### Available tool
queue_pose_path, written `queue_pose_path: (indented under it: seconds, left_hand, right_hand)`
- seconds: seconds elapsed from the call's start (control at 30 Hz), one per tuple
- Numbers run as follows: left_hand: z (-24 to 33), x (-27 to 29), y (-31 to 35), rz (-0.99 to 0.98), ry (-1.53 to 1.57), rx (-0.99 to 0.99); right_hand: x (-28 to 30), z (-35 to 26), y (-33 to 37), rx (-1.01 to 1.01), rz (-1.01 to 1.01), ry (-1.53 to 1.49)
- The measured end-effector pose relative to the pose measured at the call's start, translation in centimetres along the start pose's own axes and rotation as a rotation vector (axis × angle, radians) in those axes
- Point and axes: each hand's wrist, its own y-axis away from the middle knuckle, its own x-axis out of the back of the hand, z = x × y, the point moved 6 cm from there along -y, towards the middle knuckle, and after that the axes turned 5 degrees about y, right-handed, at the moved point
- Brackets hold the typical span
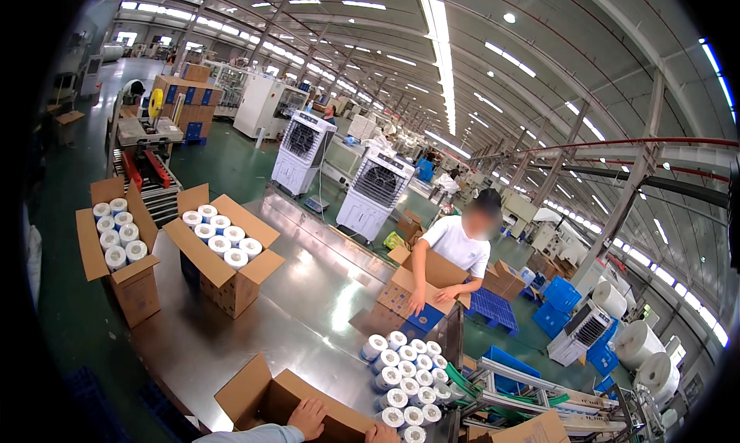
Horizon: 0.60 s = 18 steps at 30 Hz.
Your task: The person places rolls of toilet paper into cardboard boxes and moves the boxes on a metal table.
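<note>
An open cardboard box [245, 397] stands at the near edge of the metal table, its flaps raised and its inside dark. My left hand [309, 417] grips the box's near side, fingers curled over the cardboard. Farther right along the same side, my right hand [381, 434] holds the box too, partly cut off by the lower edge of the picture. Just beyond it, many white wrapped rolls [407, 370] stand upright in a close group on the table.
Two open boxes filled with rolls, a nearer one [223, 281] and a farther-left one [132, 289], stand at the left. Across the table [308, 304] a co-worker [462, 242] handles another cardboard box [393, 300]. A conveyor [539, 389] adjoins at right; air coolers [375, 192] stand behind.
</note>
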Motion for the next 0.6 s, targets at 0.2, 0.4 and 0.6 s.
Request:
queue_pose_path:
  seconds: [0.2,0.4,0.6]
  left_hand:
    - [1.3,3.8,-1.3,0.077,0.058,-0.097]
    - [1.6,3.8,-1.5,0.088,0.053,-0.107]
    - [1.5,3.6,-1.1,0.103,0.034,-0.109]
  right_hand:
    - [0.1,0.1,-1.3,0.003,0.056,-0.032]
    - [1.0,0.8,-0.8,0.071,0.134,-0.038]
    - [1.0,0.5,-0.5,0.049,0.119,-0.046]
